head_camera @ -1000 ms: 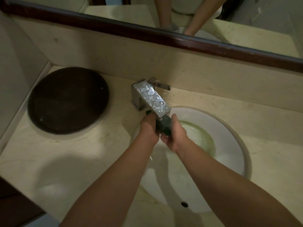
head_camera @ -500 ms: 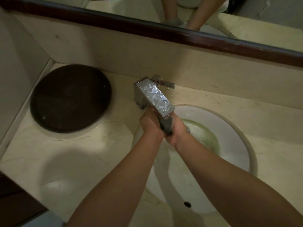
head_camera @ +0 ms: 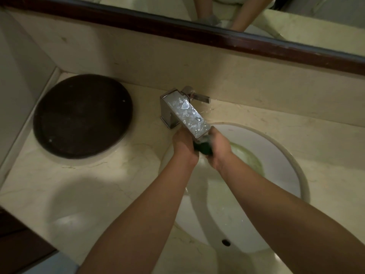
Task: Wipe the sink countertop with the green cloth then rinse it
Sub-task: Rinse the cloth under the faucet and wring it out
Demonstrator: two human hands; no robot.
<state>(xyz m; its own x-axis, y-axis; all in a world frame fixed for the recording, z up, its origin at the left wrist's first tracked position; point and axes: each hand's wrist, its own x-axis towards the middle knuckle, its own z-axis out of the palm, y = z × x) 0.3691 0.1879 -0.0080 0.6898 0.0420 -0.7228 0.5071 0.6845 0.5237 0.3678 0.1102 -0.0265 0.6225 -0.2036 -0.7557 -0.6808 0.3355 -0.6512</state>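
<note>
1. Over the basin we go: the white oval sink bowl (head_camera: 280, 155) sits sunk into the cream marble countertop (head_camera: 98, 186), and inside it there's a greenish tint of water running around the far curve of the bowl.
2. One dark overflow hole (head_camera: 226, 242) shows on the bowl's near wall; the drain itself can't be made out.
3. The green cloth (head_camera: 203, 147) is bunched into a dark wad right under the tip of the spout, above the bowl, squeezed between both hands.
4. Left hand (head_camera: 184, 146) is closed in a fist on the cloth's left side, fingers curled out of sight beneath the spout.
5. Right hand (head_camera: 220, 150) is wrapped tight on the cloth's right side, a touch blurred, thumb edge up against the spout's end.
6. One square chrome faucet (head_camera: 183, 113), its flat top speckled with water drops, juts out over the bowl; its single lever handle (head_camera: 198, 96) points off to the right, with a scatter of droplets on the counter beside it.
7. One round dark brown lid or tray (head_camera: 83, 115) lies flat in the left corner of the countertop, well apart from the sink, nothing visible on it.
8. Count so far: two hands, one cloth, one faucet, one bowl, one dark disc.
9. Up top, a dark-framed mirror (head_camera: 256, 8) reflects two forearms.
</note>
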